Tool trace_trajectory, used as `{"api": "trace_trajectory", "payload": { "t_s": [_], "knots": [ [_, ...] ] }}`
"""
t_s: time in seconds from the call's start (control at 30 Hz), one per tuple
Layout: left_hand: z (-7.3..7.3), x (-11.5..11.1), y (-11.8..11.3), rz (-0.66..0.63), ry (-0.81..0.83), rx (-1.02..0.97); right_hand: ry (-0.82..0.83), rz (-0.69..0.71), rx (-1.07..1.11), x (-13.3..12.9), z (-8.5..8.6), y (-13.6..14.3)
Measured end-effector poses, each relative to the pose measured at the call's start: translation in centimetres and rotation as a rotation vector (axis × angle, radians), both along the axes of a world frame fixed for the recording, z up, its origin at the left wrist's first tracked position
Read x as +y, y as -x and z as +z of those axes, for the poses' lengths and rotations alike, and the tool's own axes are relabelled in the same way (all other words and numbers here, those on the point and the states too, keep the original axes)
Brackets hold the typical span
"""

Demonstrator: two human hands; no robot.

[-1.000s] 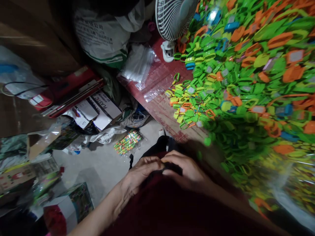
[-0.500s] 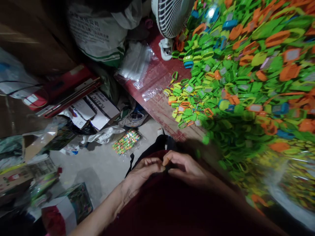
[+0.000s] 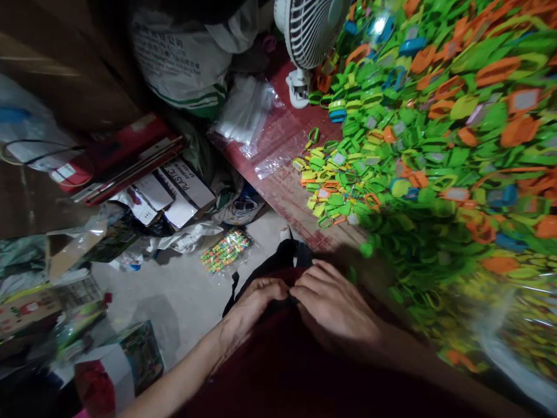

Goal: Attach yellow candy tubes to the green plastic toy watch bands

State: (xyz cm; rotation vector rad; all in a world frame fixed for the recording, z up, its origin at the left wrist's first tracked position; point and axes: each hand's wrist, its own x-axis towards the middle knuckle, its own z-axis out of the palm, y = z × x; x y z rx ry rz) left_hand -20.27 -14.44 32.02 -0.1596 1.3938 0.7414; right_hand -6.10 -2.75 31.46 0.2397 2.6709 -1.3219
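My left hand (image 3: 264, 295) is at my waist, its fingers curled in a pinch. Against its fingertips rests my right hand (image 3: 333, 302), with the fingers bent together and the back of the hand turned up. Whatever lies between the fingertips is too small and dark to make out. Both hands are close over my dark red shirt (image 3: 278, 360) and black trousers (image 3: 282, 258). To the right of them spreads a big heap of green, orange, yellow and blue plastic pieces (image 3: 418, 139), which look like toy watches with straps.
A white clip-on fan (image 3: 311, 35) stands at the far edge of the red table (image 3: 282, 125), near clear plastic bags (image 3: 246, 110). On the floor lies a packet of small coloured pieces (image 3: 226, 249). Boxes (image 3: 191, 194) and a white sack (image 3: 183, 64) crowd the left.
My right hand has turned over and its fingers have closed toward the left fingertips. The left hand stays nearly in place. The view has shifted slightly.
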Motion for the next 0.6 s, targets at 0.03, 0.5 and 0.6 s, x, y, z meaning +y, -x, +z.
{"api": "trace_trajectory", "payload": {
  "t_s": [0.03,0.5,0.6],
  "knots": [
    [0.1,0.0,0.0,-0.002,-0.005,-0.011,0.023,-0.012,-0.009,0.0,0.0,0.1],
    [-0.9,0.0,0.3,-0.018,-0.034,-0.014,-0.002,0.098,-0.013,0.5,-0.3,0.6],
    [-1.3,-0.1,0.2,0.0,-0.035,0.001,-0.033,0.241,0.013,0.9,-0.7,0.7]
  ]
}}
